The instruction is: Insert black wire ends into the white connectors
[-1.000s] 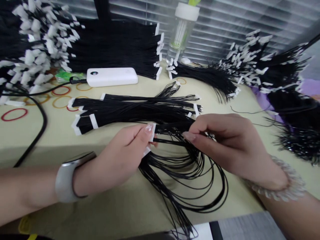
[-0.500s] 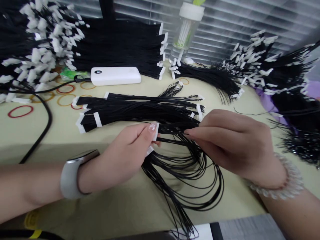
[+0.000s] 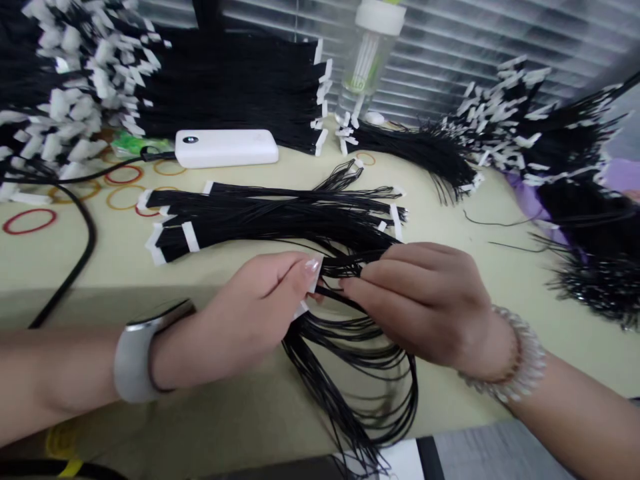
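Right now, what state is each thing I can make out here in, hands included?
Left hand: closed on a white end piece
Right hand: touching wires, grip partly hidden
Black wires: looped, loose ends hanging
Watch: strapped on
Power bank: lying flat, cable at one end
Bottle: capped
Leftmost red band: lying unstretched

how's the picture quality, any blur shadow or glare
Head view: slightly soft, strands of the black wires merging beside the right hand; head view: the tabletop looks darker toward the near side; head view: a small glint on the thumbnail of the left hand; head view: the stacked bundles behind read as nearly solid black.
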The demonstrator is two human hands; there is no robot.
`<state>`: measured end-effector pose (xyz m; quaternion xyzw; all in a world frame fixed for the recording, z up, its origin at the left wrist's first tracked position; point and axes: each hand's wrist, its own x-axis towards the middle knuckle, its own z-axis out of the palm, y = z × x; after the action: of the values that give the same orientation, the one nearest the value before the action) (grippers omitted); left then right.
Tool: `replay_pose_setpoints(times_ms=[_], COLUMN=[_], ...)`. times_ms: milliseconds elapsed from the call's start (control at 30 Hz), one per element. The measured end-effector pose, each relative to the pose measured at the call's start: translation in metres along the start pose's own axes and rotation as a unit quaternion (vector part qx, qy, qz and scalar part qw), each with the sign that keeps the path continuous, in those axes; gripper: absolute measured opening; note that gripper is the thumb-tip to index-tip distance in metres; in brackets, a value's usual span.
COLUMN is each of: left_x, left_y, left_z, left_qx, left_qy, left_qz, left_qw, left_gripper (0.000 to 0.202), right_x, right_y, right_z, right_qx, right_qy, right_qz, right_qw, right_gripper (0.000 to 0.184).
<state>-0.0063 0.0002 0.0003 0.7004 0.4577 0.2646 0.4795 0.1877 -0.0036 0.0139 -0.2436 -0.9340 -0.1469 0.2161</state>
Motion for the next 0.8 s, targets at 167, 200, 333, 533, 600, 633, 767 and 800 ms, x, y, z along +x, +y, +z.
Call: replay_pose_setpoints(times_ms=[167, 200, 333, 533, 600, 633, 767, 800], left_x=[-0.0011, -0.0011, -0.0008, 0.0004, 0.0005, 0.0005, 0.0009, 0.0011], left_y=[-0.0012, -0.0011, -0.0009, -0.0001, 0.0008, 0.0012, 0.0021, 0.0019], left_z=[0.0003, 0.0001, -0.0006, -0.0019, -0.0020, -0.0019, -0.0017, -0.0018], left_qx=[0.001, 0.000, -0.003, 0.003, 0.013, 0.019, 0.047, 0.051], left_qy=[-0.005, 0.000, -0.003, -0.016, -0.020, -0.020, -0.019, -0.020], left_qz=[0.017, 0.014, 0.014, 0.018, 0.022, 0.025, 0.041, 0.047], left_qw=[1.000, 1.000, 1.000, 1.000, 0.999, 0.999, 0.998, 0.997], left_gripper=[0.034, 0.034, 0.034, 0.034, 0.034, 0.034, 0.034, 0.034], right_x=[0.0002, 0.0003, 0.0014, 0.0034, 0.0039, 0.0040, 0.0039, 0.0036], right_y=[-0.0012, -0.0012, -0.0014, -0.0025, -0.0030, -0.0030, -0.0016, -0.0012], right_z=[0.0059, 0.0059, 0.0038, 0.0019, 0.0024, 0.0029, 0.0052, 0.0054], right_qx=[0.002, 0.002, -0.014, -0.025, -0.022, -0.024, -0.034, -0.033], right_qy=[0.010, 0.010, 0.000, 0.023, 0.022, 0.020, 0.011, 0.013], right_qz=[-0.004, 0.002, 0.007, 0.009, 0.010, 0.009, 0.000, -0.002], right_qw=[1.000, 1.000, 1.000, 0.999, 0.999, 0.999, 0.999, 0.999], right_gripper=[0.003, 0.004, 0.003, 0.005, 0.005, 0.005, 0.006, 0.006])
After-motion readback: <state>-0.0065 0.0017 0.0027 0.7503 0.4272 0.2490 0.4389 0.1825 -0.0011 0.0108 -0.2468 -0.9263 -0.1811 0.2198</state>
